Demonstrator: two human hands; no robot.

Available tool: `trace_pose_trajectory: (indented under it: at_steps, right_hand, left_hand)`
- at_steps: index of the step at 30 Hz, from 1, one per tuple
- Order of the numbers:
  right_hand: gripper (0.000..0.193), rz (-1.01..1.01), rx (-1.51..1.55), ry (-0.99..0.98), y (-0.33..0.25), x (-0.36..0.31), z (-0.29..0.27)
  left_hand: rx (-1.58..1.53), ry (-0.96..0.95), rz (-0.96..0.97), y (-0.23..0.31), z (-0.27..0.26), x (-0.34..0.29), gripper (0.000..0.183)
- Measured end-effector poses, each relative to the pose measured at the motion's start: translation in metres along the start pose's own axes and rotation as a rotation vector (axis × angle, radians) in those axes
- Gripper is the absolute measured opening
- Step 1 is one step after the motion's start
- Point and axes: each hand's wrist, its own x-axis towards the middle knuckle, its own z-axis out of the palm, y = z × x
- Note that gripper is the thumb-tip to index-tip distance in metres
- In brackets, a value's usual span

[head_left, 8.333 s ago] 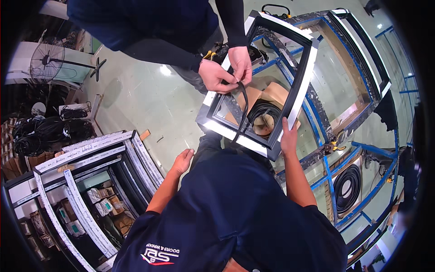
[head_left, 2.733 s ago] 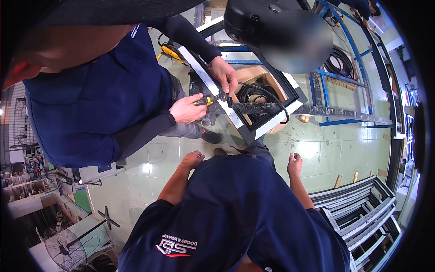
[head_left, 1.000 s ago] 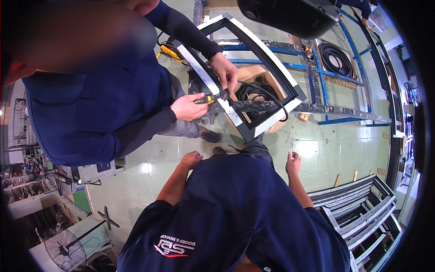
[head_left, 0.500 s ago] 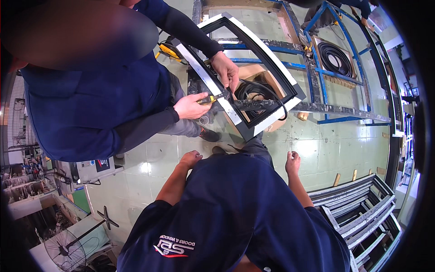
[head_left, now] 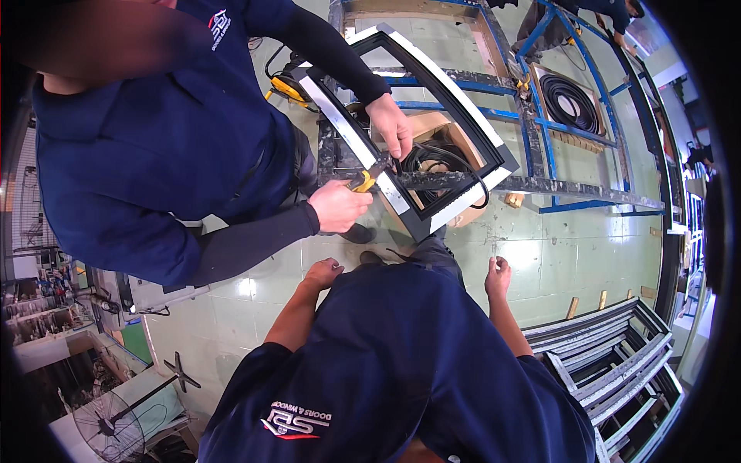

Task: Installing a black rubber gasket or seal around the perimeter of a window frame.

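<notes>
The frame (head_left: 349, 130) lies askew across the stand (head_left: 571, 187) on our far side, a coil (head_left: 421, 157) showing through it. At its left bar, a co-worker (head_left: 154, 166) grips pliers (head_left: 363, 182). Our left hand (head_left: 323, 272) hangs near, curled; we cannot tell how tightly. Our right hand (head_left: 499, 279) hangs near right, loosely half-spread.

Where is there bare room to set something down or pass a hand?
Open floor lies between the person's right hand, the paint-spotted rail and the stacked frames. Another patch lies between the left hand, the co-worker's lower sleeve and the fan's foot. Crowded: the black-and-white window frame, around the co-worker's hands, pliers and black coil.
</notes>
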Motion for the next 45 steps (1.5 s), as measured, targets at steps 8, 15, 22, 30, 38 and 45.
trace_pose_trajectory:
  at_steps: [8,15,22,30,38,45]
  right_hand:
    - [0.035,-0.179,0.483,0.2,-0.149,0.023,-0.047]
    - [0.053,-0.786,0.375,0.064,-0.322,0.057,-0.085]
    - [0.084,-1.125,0.128,-0.012,-0.404,0.114,-0.065]
    - [0.059,-0.901,0.403,-0.325,-0.359,0.191,-0.108]
    - [0.045,-0.671,0.233,-0.189,-0.242,0.297,-0.091]
    - [0.041,-0.604,0.482,-0.414,-0.224,0.327,-0.063]
  left_hand:
    - [-0.014,-0.024,-0.018,0.001,0.002,-0.004,0.056]
    - [-0.075,0.01,0.004,0.016,0.006,-0.006,0.055]
    - [-0.312,0.166,0.082,0.083,-0.023,-0.032,0.048]
    - [-0.151,0.225,-0.121,0.074,0.006,-0.044,0.055]
    - [-0.343,0.119,-0.452,0.117,0.103,-0.082,0.058]
    - [-0.317,0.251,-0.387,0.174,0.138,-0.059,0.048]
